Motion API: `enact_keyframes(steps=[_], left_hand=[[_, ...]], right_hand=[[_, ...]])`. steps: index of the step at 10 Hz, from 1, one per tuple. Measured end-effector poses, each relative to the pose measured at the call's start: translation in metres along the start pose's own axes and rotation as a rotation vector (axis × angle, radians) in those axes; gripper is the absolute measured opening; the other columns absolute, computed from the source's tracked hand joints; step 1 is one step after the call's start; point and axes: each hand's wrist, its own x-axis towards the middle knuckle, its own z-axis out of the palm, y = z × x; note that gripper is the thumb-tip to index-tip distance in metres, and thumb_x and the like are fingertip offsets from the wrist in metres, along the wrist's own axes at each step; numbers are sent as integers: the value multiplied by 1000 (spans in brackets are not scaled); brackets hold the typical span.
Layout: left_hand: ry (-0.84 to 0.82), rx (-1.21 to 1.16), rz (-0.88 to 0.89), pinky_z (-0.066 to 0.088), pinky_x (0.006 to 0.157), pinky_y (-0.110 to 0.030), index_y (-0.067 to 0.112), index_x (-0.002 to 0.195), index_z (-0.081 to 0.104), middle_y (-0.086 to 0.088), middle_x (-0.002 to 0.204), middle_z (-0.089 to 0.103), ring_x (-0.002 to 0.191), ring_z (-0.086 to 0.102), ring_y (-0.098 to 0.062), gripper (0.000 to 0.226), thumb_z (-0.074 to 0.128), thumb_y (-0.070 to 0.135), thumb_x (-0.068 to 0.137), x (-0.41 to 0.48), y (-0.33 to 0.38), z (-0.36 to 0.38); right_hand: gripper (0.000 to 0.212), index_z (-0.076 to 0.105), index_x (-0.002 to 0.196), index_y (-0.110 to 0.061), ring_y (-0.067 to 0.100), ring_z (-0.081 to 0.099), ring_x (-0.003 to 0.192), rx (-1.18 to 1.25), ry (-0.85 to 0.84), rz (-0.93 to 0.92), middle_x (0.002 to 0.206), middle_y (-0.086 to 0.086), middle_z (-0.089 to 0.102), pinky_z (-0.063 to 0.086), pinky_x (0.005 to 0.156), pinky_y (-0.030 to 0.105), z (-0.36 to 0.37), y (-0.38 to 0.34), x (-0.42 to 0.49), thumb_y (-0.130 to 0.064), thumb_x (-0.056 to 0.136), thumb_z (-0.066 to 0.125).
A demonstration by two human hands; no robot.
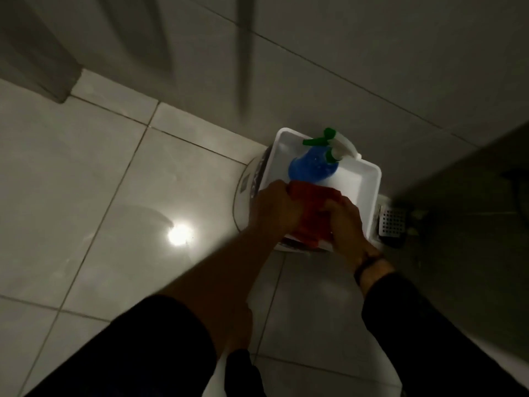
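A red cloth (310,207) is bunched between both my hands over the near end of a white tub (363,179). My left hand (276,209) grips its left side with curled fingers. My right hand (347,224) grips its right side; a dark band circles that wrist. Inside the tub, just beyond the cloth, lies a blue spray bottle (310,164) with a white and green trigger head pointing to the far right. The cloth's lower edge hangs over the tub's near rim.
The tub rests on a round white bucket (246,190) in a corner of a glossy tiled floor (114,196). Tiled walls rise behind. A metal floor drain (392,222) lies right of the tub beside a dark panel (463,196). A lamp's glare (179,234) shines on the floor.
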Motion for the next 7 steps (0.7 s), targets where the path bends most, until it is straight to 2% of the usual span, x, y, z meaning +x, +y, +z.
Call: enact_keyframes(steps=[1, 2, 3, 4, 5, 6, 7], left_hand=[[28, 106, -4, 44, 85, -33, 10, 132, 62, -10, 127, 70, 101, 62, -22, 42, 56, 41, 104, 14, 3, 7], [28, 226, -42, 43, 85, -34, 6, 127, 61, -15, 127, 70, 107, 66, -30, 38, 51, 36, 107, 33, 8, 26], [48, 271, -82, 43, 86, -34, 3, 129, 61, -15, 122, 68, 117, 67, -33, 39, 53, 34, 106, 41, 5, 32], [118, 437, -50, 52, 98, -40, 6, 136, 55, -14, 136, 61, 125, 65, -34, 37, 55, 27, 106, 44, 1, 39], [160, 525, -6, 53, 107, -48, 10, 145, 47, -16, 147, 53, 130, 61, -37, 45, 57, 26, 105, 39, 2, 44], [184, 570, 59, 54, 106, -50, 12, 150, 42, -16, 149, 51, 134, 58, -38, 53, 62, 26, 102, 36, 6, 38], [246, 576, 143, 57, 102, -49, 14, 145, 47, -14, 143, 57, 131, 61, -36, 47, 60, 32, 103, 16, 0, 30]], right_hand=[[36, 64, 135, -8, 39, 69, 121, -92, -31, 97, 135, 20, 71, 60, 107, 50, 0, -1, 15, -6, 99, 66], [14, 69, 98, -17, 28, 72, 94, -211, -71, 145, 133, 22, 72, 66, 88, 36, -4, 6, 42, -3, 100, 69], [30, 60, 80, -27, 25, 67, 92, -286, -39, 141, 130, 20, 73, 62, 96, 38, 0, 12, 58, -7, 98, 73], [18, 65, 88, -20, 30, 67, 102, -350, 99, 92, 128, 15, 73, 58, 100, 38, 6, 19, 71, -22, 90, 83], [43, 67, 116, -10, 35, 67, 117, -411, 151, 89, 131, 14, 70, 57, 105, 43, 6, 24, 70, -30, 84, 88], [51, 61, 123, -11, 36, 65, 120, -451, 176, 36, 127, 14, 67, 54, 103, 43, 10, 14, 55, -31, 84, 87], [39, 56, 109, -18, 34, 65, 108, -479, 197, -41, 104, 2, 64, 52, 90, 38, 12, 9, 33, -33, 87, 85]])
